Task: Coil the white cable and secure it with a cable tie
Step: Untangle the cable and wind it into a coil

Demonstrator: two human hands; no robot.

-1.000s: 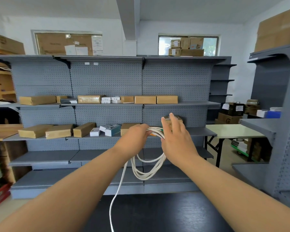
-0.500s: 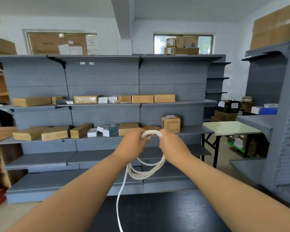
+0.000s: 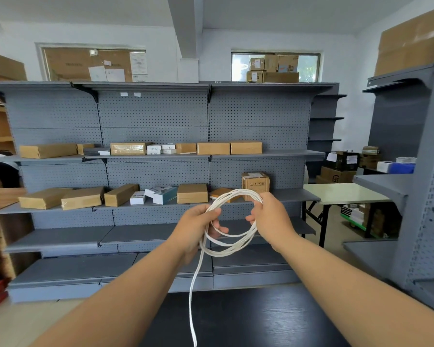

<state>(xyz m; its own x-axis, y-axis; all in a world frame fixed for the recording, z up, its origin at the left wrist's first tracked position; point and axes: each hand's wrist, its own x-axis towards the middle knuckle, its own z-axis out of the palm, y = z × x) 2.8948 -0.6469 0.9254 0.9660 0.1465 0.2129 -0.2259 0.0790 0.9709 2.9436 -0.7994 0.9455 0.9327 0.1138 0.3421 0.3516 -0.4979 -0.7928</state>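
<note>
My left hand [image 3: 195, 225] clamps the white cable [image 3: 232, 222] coil's near side, my right hand [image 3: 271, 216] grips its far side; the loose tail hangs straight below the left.

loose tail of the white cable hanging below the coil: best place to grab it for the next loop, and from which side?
Probably high up, just under the coil, where the loose tail leaves the left hand. Come from its right with the right hand: the strand hangs nearly straight and free there, over the dark table, so fingers can close around it. Lower down it leaves the picture.
</note>
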